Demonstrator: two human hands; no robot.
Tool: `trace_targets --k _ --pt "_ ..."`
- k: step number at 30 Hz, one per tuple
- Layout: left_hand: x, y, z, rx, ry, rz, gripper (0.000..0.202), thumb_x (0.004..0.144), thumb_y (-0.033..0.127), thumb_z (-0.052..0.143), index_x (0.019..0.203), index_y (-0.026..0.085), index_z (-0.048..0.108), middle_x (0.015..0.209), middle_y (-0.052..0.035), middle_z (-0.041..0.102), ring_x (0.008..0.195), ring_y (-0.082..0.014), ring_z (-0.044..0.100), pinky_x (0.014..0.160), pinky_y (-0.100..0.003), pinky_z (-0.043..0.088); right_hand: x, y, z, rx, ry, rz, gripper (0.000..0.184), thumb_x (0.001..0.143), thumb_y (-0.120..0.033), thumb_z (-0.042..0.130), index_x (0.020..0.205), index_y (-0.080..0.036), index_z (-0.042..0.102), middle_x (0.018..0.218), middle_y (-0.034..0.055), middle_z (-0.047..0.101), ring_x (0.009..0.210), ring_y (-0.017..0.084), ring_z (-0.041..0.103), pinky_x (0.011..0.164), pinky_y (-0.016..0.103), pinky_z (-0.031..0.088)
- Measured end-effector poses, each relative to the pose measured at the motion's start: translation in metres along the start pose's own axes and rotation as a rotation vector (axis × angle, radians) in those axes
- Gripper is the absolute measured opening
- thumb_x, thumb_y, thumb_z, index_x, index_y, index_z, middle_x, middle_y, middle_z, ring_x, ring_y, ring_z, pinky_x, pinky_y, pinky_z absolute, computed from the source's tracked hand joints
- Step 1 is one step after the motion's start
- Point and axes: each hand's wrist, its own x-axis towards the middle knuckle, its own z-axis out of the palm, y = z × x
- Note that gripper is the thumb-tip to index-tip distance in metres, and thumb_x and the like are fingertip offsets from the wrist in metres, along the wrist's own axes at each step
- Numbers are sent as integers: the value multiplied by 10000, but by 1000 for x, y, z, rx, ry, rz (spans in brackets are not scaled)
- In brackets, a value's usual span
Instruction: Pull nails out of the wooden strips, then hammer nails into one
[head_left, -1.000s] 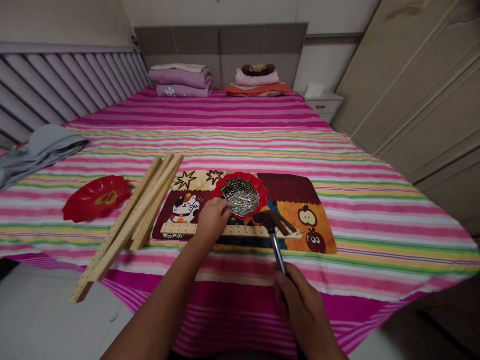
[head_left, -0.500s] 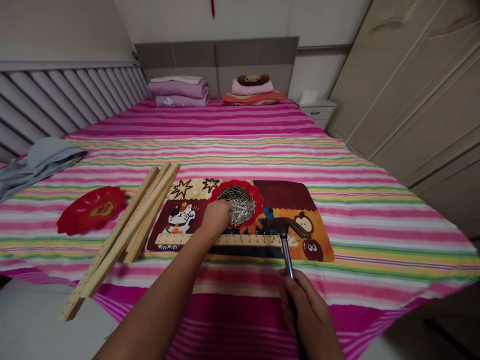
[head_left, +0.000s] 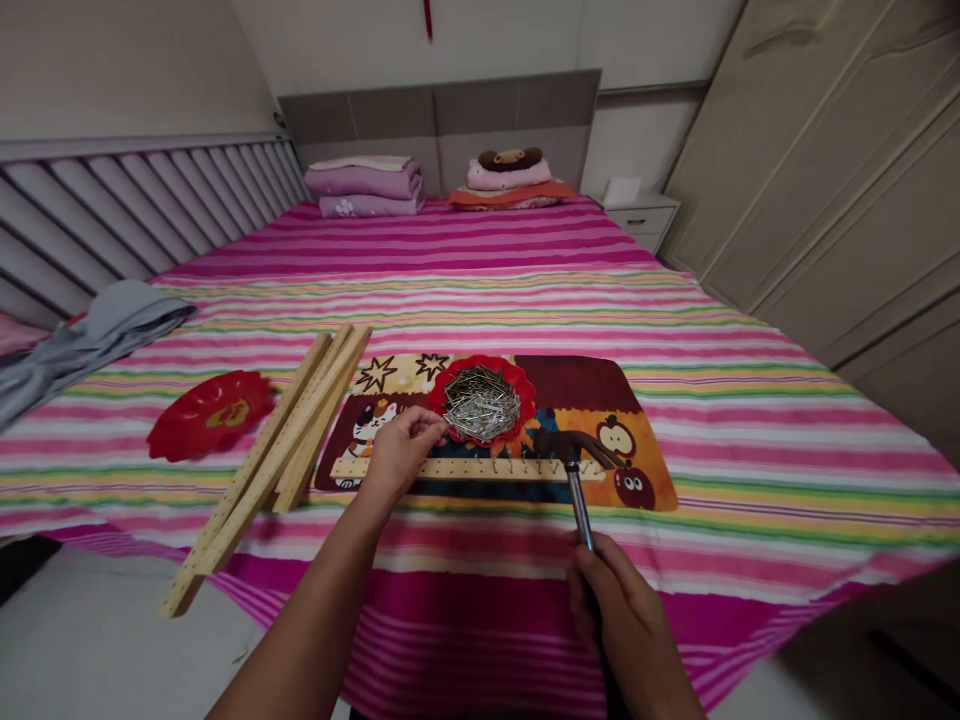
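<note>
My right hand (head_left: 626,610) is wrapped round the handle of a claw hammer (head_left: 576,490), whose dark head hangs over the right end of a wooden strip (head_left: 450,468). Several nails stand upright along the strip's right half; small holes dot the rest. My left hand (head_left: 405,445) is pinched at the lower left rim of a red scalloped bowl (head_left: 529,400), with a thin nail (head_left: 448,424) at its fingertips, partly hidden. Loose silver and brass-coloured nails (head_left: 484,405) fill the bowl. Strip and bowl lie on a patterned mat (head_left: 577,385).
Several drilled wooden strips (head_left: 277,440) are stacked at an angle left of the mat, jutting past the bed's front edge. Beyond them sits another red dish (head_left: 210,412). Grey clothing (head_left: 112,325) lies far left on the striped bed (head_left: 750,420). Folded bedding (head_left: 367,185) is at the back.
My left hand has drawn back from the nails to the left, out over the bowl's rim, fingers pinched. The hammer stays in my right hand over the strip. The view has shifted slightly.
</note>
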Motion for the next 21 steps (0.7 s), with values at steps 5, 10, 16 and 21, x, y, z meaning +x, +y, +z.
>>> trace_targets --k 5,10,16,21 --pt "-24 -18 10 -96 -99 -100 192 624 372 690 660 195 623 554 3 646 547 -144 592 524 -228 415 -4 -1 8 -2 -9 7 397 781 -579 600 937 -214 596 560 -55 437 472 103 351 413 216 235" --pt "-30 -28 24 -44 -156 -64 114 671 325 641 661 215 611 572 15 646 572 -150 597 551 -237 418 -4 -1 9 -40 -15 -5 388 806 -569 567 958 -213 602 536 -61 442 432 98 320 379 222 207" --pt "-31 -20 24 177 -136 21 68 723 238 598 658 219 606 574 24 638 563 -145 577 564 -237 393 -2 -1 9 -33 2 -12 388 801 -565 574 962 -213 593 541 -63 433 444 99 332 390 221 208" --pt "-32 -13 26 390 -131 106 80 748 207 599 669 216 609 605 24 632 591 -137 565 591 -232 362 -3 -2 10 -31 -28 -11 345 812 -541 567 926 -215 571 541 -71 402 444 95 321 391 219 212"
